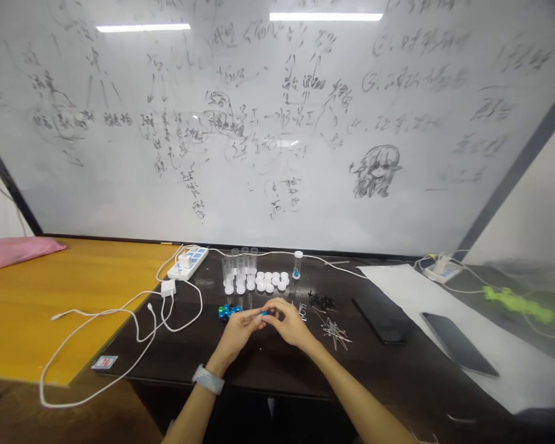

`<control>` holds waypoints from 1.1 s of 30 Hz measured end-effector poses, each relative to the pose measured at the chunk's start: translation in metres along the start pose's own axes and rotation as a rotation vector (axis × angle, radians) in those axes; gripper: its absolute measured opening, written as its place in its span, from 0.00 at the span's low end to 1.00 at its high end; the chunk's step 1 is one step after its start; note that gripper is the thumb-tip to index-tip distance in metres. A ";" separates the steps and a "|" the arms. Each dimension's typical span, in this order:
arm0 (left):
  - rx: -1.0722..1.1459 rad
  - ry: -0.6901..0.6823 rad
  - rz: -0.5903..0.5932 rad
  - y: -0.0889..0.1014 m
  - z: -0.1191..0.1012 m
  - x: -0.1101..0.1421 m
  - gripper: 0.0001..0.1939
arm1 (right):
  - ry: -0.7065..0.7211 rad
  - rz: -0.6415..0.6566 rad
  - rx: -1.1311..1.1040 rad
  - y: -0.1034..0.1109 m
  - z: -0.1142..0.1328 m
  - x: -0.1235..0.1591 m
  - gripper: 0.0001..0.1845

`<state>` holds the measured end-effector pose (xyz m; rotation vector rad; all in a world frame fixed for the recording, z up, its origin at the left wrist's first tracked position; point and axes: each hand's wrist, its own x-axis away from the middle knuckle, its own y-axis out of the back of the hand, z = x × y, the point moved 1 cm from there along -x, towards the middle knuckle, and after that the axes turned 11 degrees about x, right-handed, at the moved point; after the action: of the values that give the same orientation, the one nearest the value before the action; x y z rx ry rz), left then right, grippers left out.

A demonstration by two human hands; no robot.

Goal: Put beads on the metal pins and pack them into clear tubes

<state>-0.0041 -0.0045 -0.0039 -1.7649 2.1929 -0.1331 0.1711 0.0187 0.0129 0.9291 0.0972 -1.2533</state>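
Note:
Over the dark table my left hand and my right hand meet with their fingertips pinched together. Between them shows a small shiny blue ball, mostly covered by the fingers, and both hands appear to grip it. Just left of my left hand lies a cluster of shiny blue and green balls. To the right of my right hand are a pile of small black parts and a heap of thin metal pins. A few more thin pieces beside my right hand are partly hidden by it.
Behind the hands stand several clear tubes and several white caps. One capped tube holds something blue. Two dark phones lie at the right, one on white paper. White cables run from a power strip at the left.

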 end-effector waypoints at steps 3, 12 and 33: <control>0.105 0.067 0.038 -0.004 0.000 0.002 0.20 | 0.002 0.029 -0.014 0.002 0.001 0.007 0.08; 0.214 0.124 -0.087 -0.005 0.001 -0.001 0.20 | -0.125 -0.033 0.230 0.035 -0.015 0.002 0.09; 0.274 0.087 -0.155 0.007 0.005 -0.015 0.21 | -0.716 0.265 0.929 0.078 -0.074 0.014 0.08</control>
<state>-0.0066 0.0122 -0.0082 -1.7966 1.9797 -0.5291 0.2723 0.0570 0.0001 1.1446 -1.2205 -1.3064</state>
